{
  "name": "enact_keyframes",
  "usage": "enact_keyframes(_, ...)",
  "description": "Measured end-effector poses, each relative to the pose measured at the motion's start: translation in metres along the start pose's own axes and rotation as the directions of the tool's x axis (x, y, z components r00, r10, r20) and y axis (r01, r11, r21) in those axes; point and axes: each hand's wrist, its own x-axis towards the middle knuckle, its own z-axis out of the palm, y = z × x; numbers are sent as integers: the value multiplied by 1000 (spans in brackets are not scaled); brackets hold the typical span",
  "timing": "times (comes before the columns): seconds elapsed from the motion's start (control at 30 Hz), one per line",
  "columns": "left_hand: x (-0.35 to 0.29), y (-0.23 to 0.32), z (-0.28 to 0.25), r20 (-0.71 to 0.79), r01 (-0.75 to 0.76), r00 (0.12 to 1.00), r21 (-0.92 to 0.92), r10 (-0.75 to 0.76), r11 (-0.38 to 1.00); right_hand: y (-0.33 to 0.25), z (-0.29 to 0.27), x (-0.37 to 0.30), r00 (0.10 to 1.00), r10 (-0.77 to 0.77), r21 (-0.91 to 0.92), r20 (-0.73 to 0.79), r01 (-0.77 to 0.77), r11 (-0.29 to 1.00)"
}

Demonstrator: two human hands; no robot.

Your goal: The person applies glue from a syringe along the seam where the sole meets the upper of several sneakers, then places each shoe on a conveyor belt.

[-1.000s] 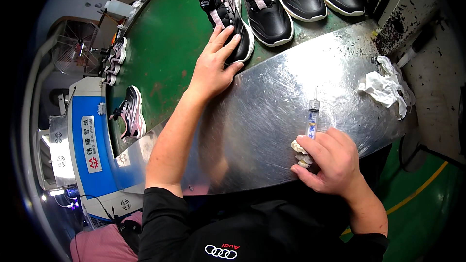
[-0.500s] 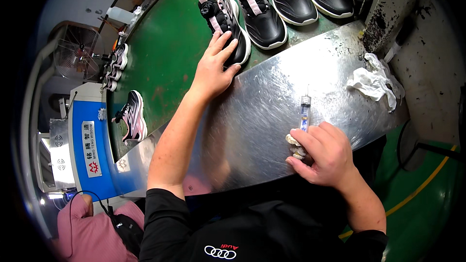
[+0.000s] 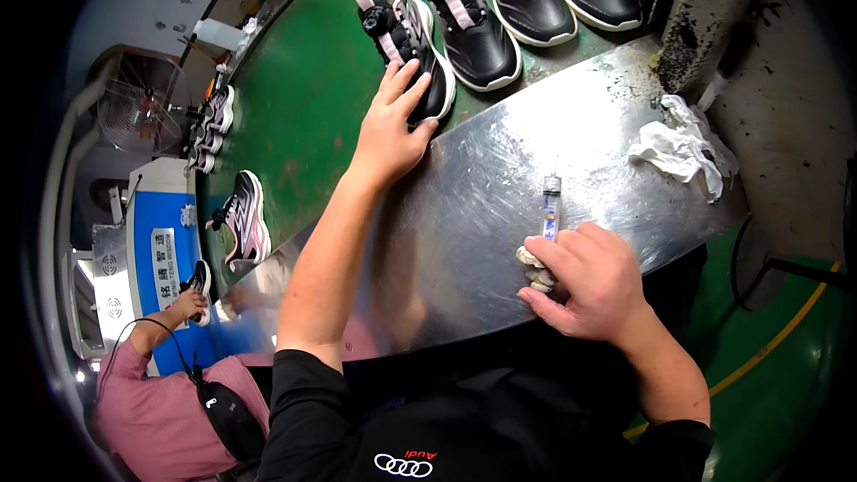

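My left hand (image 3: 391,134) is on the nearest black sneaker (image 3: 412,45) with pink trim, at the left end of a row. Its fingers lie across the front upper and the thumb sits by the toe, holding the shoe. In my right hand (image 3: 596,284) is a clear syringe (image 3: 552,205), closed between thumb and fingers above the metal sheet (image 3: 464,241). The syringe's thin tip points away from me. A whitish, crusted lump (image 3: 530,257) surrounds its rear part by my fingertips. Beside the held shoe stands another black sneaker (image 3: 478,36).
More black sneakers (image 3: 531,4) continue the row to the right on the green belt (image 3: 295,89). White crumpled cloth (image 3: 683,147) lies at the metal sheet's right end. A lone sneaker (image 3: 245,219) stands on the left. Beyond it, a co-worker (image 3: 178,411) in pink holds a shoe (image 3: 198,281).
The co-worker's arm has come into view at the left with a shoe in hand. The view has shifted slightly; my hands keep the same holds.
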Motion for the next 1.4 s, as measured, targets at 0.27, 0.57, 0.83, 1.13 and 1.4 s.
enact_keyframes(0.27,46,43,1,-31,-126,992,-40,125,991,2,-2,0,999,-12,-4,-36,11,1000)
enact_keyframes(0.57,66,49,33,-77,-201,977,1,200,980,5,-3,-3,999,1,44,-51,2,999)
enact_keyframes(0.83,67,58,43,-105,-151,984,-32,147,988,5,-6,-5,999,2,45,-53,0,999)
enact_keyframes(1.13,43,61,9,-110,-102,991,-195,82,975,-3,-1,4,999,6,12,-32,-6,1000)
enact_keyframes(1.4,-150,-38,-69,-130,320,866,-599,-483,734,-6,6,3,999,16,4,-29,-16,1000)
